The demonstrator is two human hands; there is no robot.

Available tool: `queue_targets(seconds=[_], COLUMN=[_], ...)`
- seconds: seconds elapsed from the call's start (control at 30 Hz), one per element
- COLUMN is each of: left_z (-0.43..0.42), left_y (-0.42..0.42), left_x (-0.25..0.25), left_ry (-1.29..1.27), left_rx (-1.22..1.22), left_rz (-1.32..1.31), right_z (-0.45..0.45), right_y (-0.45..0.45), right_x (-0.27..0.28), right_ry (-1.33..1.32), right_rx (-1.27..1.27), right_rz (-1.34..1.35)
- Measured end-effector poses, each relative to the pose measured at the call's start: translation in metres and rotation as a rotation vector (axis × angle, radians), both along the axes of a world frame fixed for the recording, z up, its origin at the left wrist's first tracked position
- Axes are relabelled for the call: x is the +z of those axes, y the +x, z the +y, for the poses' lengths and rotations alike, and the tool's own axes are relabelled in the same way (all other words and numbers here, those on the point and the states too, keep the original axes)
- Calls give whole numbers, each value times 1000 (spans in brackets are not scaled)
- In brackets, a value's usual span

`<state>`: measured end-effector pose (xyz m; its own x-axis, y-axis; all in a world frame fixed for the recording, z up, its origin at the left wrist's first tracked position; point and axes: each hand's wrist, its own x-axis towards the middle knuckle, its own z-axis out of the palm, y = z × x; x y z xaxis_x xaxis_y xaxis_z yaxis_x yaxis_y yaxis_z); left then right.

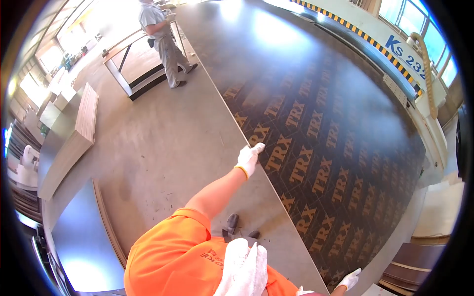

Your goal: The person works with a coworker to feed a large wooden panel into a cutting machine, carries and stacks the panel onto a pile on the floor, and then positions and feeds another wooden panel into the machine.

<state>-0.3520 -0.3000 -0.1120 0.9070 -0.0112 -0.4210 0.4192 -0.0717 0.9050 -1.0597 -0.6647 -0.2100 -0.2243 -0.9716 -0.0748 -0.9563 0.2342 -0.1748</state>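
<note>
A large dark panel (321, 148), printed all over with tan "TRX" lettering, stretches away in front of me. My left hand (249, 158), in a white glove with a yellow cuff, grips the panel's long left edge, thumb on top and the other fingers partly hidden by the edge. Lower right, my right hand (350, 279), also white-gloved, holds the panel near its close corner; its fingertips lie over the edge. A white towel (244, 269) hangs down over my orange shirt (173, 256).
A co-worker (165, 44) in grey stands beside a metal-framed table (123, 74). Stacked boards (81, 123) and a bluish sheet (84, 237) lie to the left. Along the right runs a white machine (390, 42) with yellow-black striping and a hose (428, 74). More boards (410, 266) lie lower right.
</note>
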Motion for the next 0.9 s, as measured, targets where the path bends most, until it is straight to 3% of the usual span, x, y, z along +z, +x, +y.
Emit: queue_targets(seconds=[0.07,0.1,0.2,0.33,0.4,0.43,0.47,0.53,0.6,0.7,0.73,0.77,0.83,0.87,0.9], left_z=[-10,-12,-23,-37,-38,-37,-27,-14,0,47,61,72,110,139,168], left_y=[-40,-52,-110,-185,-219,-234,-255,-283,-286,-243,-229,-219,-186,-156,-125], left_x=[43,29,1,-2,-20,-27,23,-5,5,13,58,60,5,8,11], left_ry=[154,53,-163,-263,-247,-59,-221,-231,-155,107,144,97,52,-40,-132], left_rx=[-98,-146,-241,-467,-595,-683,-665,-703,-597,-573,-579,-543,-495,-422,-348], left_rz=[14,34,142,396,410,323,423,463,464,348,319,267,171,197,221], right_z=[15,6,41,58,86,103,120,165,205,277,292,302,320,332,342], right_y=[10,-13,35,61,92,108,123,146,186,245,254,260,277,293,320], right_x=[0,-47,-6,-9,-3,3,4,-7,15,52,60,63,65,65,42], right_ry=[58,-117,61,159,193,204,215,217,329,534,633,745,1020,1184,1184], right_rx=[-6,27,-40,26,4,-4,-11,55,-19,-26,-64,-36,18,45,125], right_rz=[-20,-76,-322,-955,-1128,-1164,-1201,-1282,-1162,-1407,-1520,-1528,-1579,-1618,-1639])
